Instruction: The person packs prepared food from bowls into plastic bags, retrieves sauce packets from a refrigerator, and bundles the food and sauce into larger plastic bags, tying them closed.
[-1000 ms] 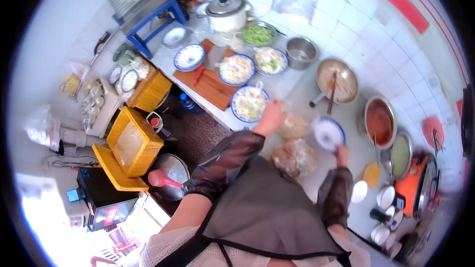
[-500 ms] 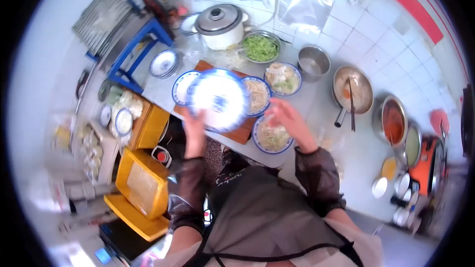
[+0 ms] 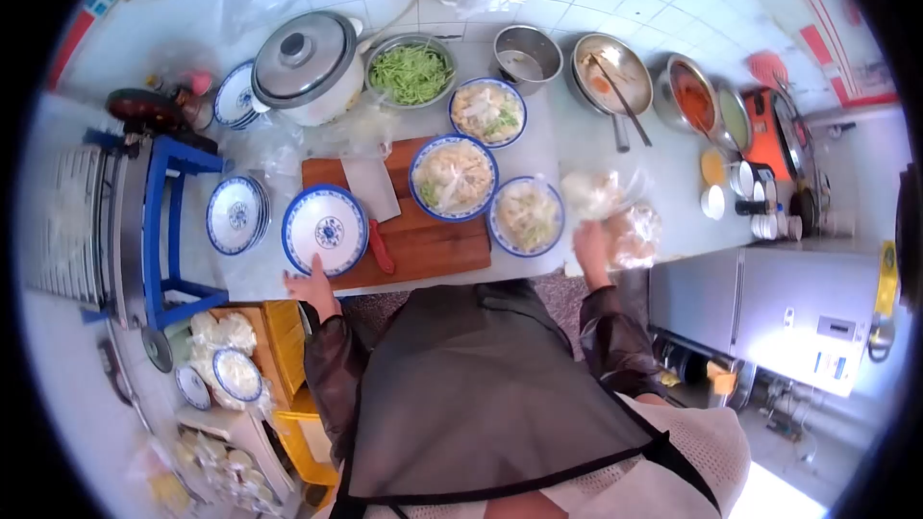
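Note:
My left hand [image 3: 314, 290] is open, its fingers spread over the near rim of a blue-rimmed plate [image 3: 306, 234] at the cutting board's left end. At the lower left edge of a clear plastic bag of food [image 3: 635, 234], my right hand [image 3: 591, 248] has its fingers closed on the plastic. Another bag [image 3: 590, 194] lies just behind it. Between my hands stand three filled, blue-rimmed bowls: one [image 3: 454, 178] on the wooden board [image 3: 433, 255], one [image 3: 526, 217] to its right and one [image 3: 488, 112] behind. A cleaver [image 3: 370, 188] with a red handle lies on the board.
Stacked plates [image 3: 237, 215] stand left, beside a blue frame [image 3: 173, 221]. Along the wall are a lidded pot [image 3: 306, 67], shredded greens [image 3: 411, 74], a steel pot [image 3: 528, 56], a pan with chopsticks [image 3: 612, 74] and a red sauce pot [image 3: 691, 96]. White cups [image 3: 712, 202] stand right.
The plate that my left hand held raised now rests at the board's left end. My right hand has moved from above the bowls to the bags. The view has turned.

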`<state>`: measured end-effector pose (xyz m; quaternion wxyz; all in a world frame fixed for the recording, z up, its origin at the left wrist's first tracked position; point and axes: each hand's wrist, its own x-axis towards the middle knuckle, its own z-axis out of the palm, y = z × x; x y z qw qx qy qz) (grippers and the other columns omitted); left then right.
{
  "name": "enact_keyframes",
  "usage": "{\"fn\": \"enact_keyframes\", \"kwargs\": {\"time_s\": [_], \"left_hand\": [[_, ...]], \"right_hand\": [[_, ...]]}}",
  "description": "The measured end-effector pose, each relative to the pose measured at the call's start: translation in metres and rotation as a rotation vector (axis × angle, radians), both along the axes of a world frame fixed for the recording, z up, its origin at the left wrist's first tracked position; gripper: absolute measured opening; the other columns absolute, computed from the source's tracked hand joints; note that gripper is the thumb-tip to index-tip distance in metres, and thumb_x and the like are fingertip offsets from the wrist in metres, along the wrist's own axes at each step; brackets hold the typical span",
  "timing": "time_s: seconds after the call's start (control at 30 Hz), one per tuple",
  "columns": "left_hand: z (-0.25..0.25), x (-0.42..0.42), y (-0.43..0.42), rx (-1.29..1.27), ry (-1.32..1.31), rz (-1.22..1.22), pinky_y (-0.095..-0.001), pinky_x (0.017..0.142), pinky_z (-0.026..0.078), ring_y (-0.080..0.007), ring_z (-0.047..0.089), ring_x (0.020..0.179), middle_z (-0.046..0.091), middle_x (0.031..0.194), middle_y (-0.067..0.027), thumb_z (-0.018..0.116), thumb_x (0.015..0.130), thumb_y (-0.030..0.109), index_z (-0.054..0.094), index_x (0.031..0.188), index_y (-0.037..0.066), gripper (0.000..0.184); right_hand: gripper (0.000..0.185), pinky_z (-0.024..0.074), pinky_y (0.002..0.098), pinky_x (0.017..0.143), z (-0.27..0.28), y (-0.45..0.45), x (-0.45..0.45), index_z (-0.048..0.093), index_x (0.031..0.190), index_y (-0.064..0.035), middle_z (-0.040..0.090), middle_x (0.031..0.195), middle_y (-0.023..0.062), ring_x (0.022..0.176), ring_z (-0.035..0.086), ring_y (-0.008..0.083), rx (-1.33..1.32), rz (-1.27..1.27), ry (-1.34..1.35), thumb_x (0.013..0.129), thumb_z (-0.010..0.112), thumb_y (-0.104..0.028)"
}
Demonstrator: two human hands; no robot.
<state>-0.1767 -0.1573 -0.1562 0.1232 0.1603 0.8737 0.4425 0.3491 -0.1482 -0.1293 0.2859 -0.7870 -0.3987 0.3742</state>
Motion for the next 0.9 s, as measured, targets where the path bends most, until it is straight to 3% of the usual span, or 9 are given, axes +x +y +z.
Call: {"fn": "enact_keyframes", "kwargs": {"time_s": [0.1, 0.33, 0.4, 0.43, 0.5, 0.57, 0.63, 0.73, 0.9], "left_hand": [[0.018, -0.003, 0.003, 0.242, -0.786, -0.165, -0.0349, 0.079, 0.049, -0.0251, 0.056, 0.098, 0.052, 0.116, -0.0159, 0.064, 0.082, 0.01, 0.035, 0.128, -0.003, 0.056], [-0.009, -0.026, 0.047, 0.439, -0.74, -0.247, -0.0353, 0.078, 0.049, -0.0229, 0.056, 0.099, 0.055, 0.114, -0.016, 0.061, 0.083, 0.009, 0.043, 0.12, -0.004, 0.043], [-0.007, -0.032, 0.062, 0.439, -0.642, -0.222, -0.0359, 0.082, 0.048, -0.0242, 0.056, 0.099, 0.055, 0.114, -0.0171, 0.062, 0.084, 0.011, 0.043, 0.12, -0.006, 0.044], [-0.036, -0.049, 0.069, 0.399, -0.52, -0.221, -0.0375, 0.087, 0.046, -0.0257, 0.056, 0.1, 0.055, 0.114, -0.0179, 0.062, 0.085, 0.016, 0.041, 0.123, -0.007, 0.049], [-0.03, -0.053, 0.072, 0.358, -0.403, -0.237, -0.0391, 0.087, 0.044, -0.0285, 0.054, 0.102, 0.051, 0.119, -0.0211, 0.062, 0.087, 0.022, 0.039, 0.126, -0.007, 0.054], [0.001, -0.027, 0.071, 0.179, -0.137, -0.044, -0.0413, 0.091, 0.04, -0.031, 0.047, 0.111, 0.042, 0.127, -0.0247, 0.062, 0.087, 0.026, 0.037, 0.128, -0.007, 0.058], [0.036, 0.008, 0.058, 0.042, 0.285, -0.008, -0.0418, 0.094, 0.037, -0.0324, 0.039, 0.119, 0.033, 0.132, -0.0266, 0.059, 0.089, 0.025, 0.037, 0.13, -0.005, 0.056], [0.114, 0.1, 0.07, 0.283, 0.254, -0.117, -0.0404, 0.097, 0.034, -0.0305, 0.035, 0.122, 0.033, 0.132, -0.0207, 0.052, 0.091, 0.014, 0.038, 0.13, -0.001, 0.044], [0.155, 0.213, 0.105, 0.515, 0.003, -0.523, -0.0336, 0.097, 0.035, -0.024, 0.039, 0.12, 0.04, 0.13, -0.0144, 0.049, 0.092, 0.009, 0.04, 0.128, -0.001, 0.038]], "right_hand": [[0.041, 0.0531, 0.0319, 0.057, -0.011, -0.023, -0.047, 0.034, 0.12, 0.002, 0.058, 0.103, 0.0198, 0.078, 0.064, 0.0267, -0.288, -0.258, 0.464, 0.088, 0.055, -0.014], [0.027, 0.0581, 0.0408, 0.066, -0.027, 0.039, -0.049, 0.044, 0.115, 0.003, 0.059, 0.102, 0.0188, 0.082, 0.064, 0.0313, 0.166, -0.458, 0.783, 0.091, 0.047, -0.009], [0.03, 0.0552, 0.0447, 0.072, -0.058, 0.044, -0.014, 0.047, 0.114, 0.0048, 0.061, 0.098, 0.0226, 0.082, 0.065, 0.0357, 0.19, 0.133, 0.291, 0.091, 0.045, -0.014], [0.036, 0.0548, 0.0454, 0.073, -0.034, 0.043, -0.009, 0.044, 0.115, 0.0046, 0.061, 0.099, 0.0261, 0.084, 0.064, 0.0386, -0.018, -0.169, 0.846, 0.095, 0.043, -0.025], [0.043, 0.0557, 0.0431, 0.072, -0.001, 0.039, -0.001, 0.045, 0.113, 0.0062, 0.063, 0.094, 0.0276, 0.078, 0.066, 0.0362, -0.368, -0.01, 0.915, 0.096, 0.041, -0.033], [0.034, 0.0552, 0.0344, 0.067, 0.072, 0.062, -0.029, 0.059, 0.097, 0.0051, 0.066, 0.083, 0.0193, 0.07, 0.067, 0.0253, -0.384, 0.24, 0.581, 0.094, 0.048, -0.027], [0.026, 0.0522, 0.0306, 0.066, 0.097, 0.131, -0.046, 0.061, 0.096, 0.0025, 0.067, 0.08, 0.0134, 0.068, 0.066, 0.0212, 0.138, 0.51, 0.138, 0.092, 0.052, -0.022], [0.03, 0.0429, 0.0412, 0.082, 0.15, 0.283, -0.091, 0.054, 0.105, -0.0042, 0.053, 0.106, 0.0168, 0.1, 0.051, 0.035, 1.116, 0.641, -0.342, 0.075, 0.06, -0.005], [0.022, 0.0368, 0.0372, 0.087, 0.226, 0.473, -0.081, 0.056, 0.095, -0.0059, 0.053, 0.102, 0.0101, 0.1, 0.048, 0.0248, 1.384, 1.183, -1.344, 0.074, 0.053, -0.01]]}}
